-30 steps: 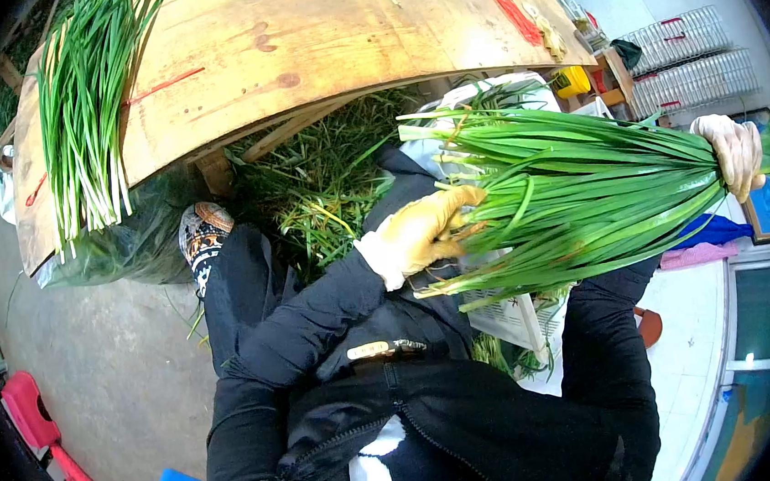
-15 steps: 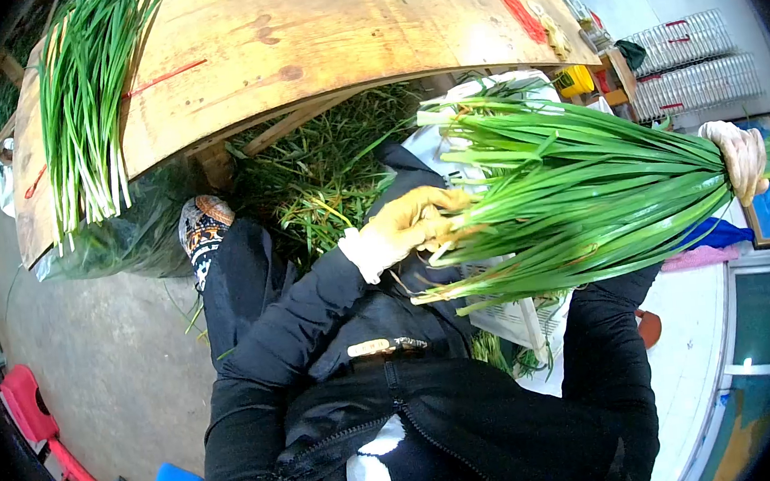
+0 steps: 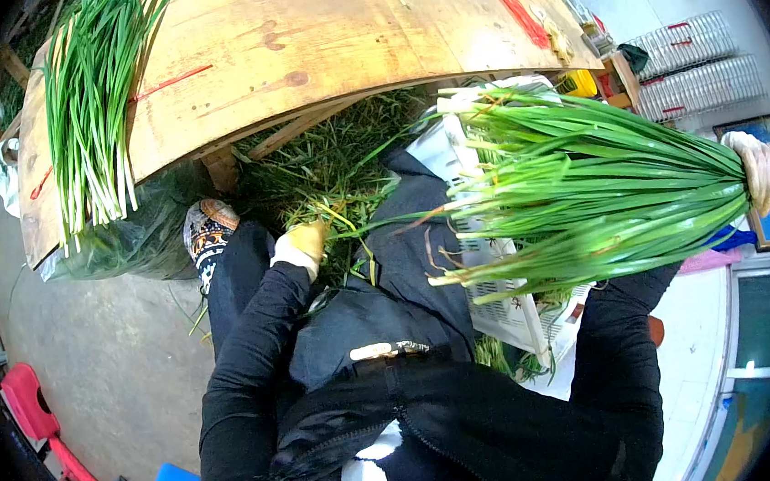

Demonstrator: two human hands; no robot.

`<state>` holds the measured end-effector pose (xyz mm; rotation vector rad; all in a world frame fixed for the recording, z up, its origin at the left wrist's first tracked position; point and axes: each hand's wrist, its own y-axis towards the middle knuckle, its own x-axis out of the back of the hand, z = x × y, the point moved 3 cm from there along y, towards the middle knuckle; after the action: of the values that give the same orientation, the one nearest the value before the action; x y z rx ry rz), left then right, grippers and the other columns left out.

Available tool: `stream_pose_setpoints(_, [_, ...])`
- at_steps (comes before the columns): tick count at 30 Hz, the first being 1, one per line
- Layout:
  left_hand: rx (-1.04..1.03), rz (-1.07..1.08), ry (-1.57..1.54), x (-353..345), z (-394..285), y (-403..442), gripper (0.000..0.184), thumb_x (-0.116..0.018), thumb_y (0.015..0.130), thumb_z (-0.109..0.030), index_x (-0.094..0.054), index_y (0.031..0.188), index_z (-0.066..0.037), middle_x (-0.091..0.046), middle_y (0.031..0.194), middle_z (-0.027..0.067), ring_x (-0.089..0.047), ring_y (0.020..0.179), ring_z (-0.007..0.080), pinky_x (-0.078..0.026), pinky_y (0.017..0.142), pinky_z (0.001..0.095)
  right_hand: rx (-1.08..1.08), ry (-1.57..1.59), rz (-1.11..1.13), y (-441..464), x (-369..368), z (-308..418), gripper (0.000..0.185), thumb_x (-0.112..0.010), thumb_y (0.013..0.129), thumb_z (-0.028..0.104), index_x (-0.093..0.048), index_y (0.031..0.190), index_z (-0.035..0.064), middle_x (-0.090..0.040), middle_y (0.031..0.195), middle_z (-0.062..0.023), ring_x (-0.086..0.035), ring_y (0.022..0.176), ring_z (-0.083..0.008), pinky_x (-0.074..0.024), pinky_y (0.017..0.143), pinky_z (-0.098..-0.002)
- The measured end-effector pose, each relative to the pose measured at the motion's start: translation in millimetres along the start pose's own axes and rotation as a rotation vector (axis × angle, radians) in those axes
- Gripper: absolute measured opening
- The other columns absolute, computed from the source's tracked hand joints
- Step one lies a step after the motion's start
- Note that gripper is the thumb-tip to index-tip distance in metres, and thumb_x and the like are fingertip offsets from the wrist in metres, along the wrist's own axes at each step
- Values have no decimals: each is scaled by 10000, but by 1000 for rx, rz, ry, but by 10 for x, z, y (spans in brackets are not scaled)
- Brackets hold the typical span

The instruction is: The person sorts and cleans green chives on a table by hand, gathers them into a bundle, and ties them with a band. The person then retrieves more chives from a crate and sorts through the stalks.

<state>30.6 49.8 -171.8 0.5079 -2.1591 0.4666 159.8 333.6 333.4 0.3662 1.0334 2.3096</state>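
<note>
A large bunch of garlic chives (image 3: pixel 600 185) fans out at the right, its pale root ends facing left. My right hand (image 3: pixel 757 173), in a light glove, is closed around the leaf tips at the far right. My left hand (image 3: pixel 301 246), in a yellowish glove, is low over the leaf scraps on the floor, apart from the bunch. Its fingers look closed on a few thin loose leaves (image 3: pixel 375 228) trailing to the right; the fingertips are partly hidden.
A wooden table (image 3: pixel 294 38) spans the top, bearing another chive bunch (image 3: pixel 95 119) and red ties (image 3: pixel 511 5). Leaf scraps (image 3: pixel 332 153) lie beneath it. A white plastic crate (image 3: pixel 510 312) stands under the held bunch. Wire racks (image 3: pixel 690 67) are at the right, a red chair (image 3: pixel 28 400) at the left.
My left hand has moved left, away from the root ends of the bunch, to above the scraps. The bunch in my right hand has shifted slightly to the right.
</note>
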Motion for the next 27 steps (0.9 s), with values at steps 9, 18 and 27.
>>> stream_pose_setpoints(9, [-584,-642,-500,1439,-1188,579,843,-762,508,-182,-343,1212,16,-358,1253,199,-346,1171,324,-310,961,351,-21,66,154,113,88,52,232,-502,807,82,-555,581,85,-636,641,-25,-586,603,-69,-492,640,-177])
stream_pose_setpoints(18, [-504,-71,-976,1519,-1286,358,294,-479,852,-212,-510,1109,-73,-619,830,97,-594,664,165,-471,605,270,-26,-75,-154,18,41,16,233,-485,813,103,-555,592,82,-636,638,-8,-579,548,-65,-495,665,-192])
stream_pose_setpoints(27, [-427,389,-1697,1202,-1095,277,476,-528,811,-380,-505,992,61,-610,902,179,-608,783,198,-472,696,262,-102,-32,-194,-10,71,-211,192,-472,815,97,-495,625,81,-615,563,15,-557,477,-20,-460,589,-162])
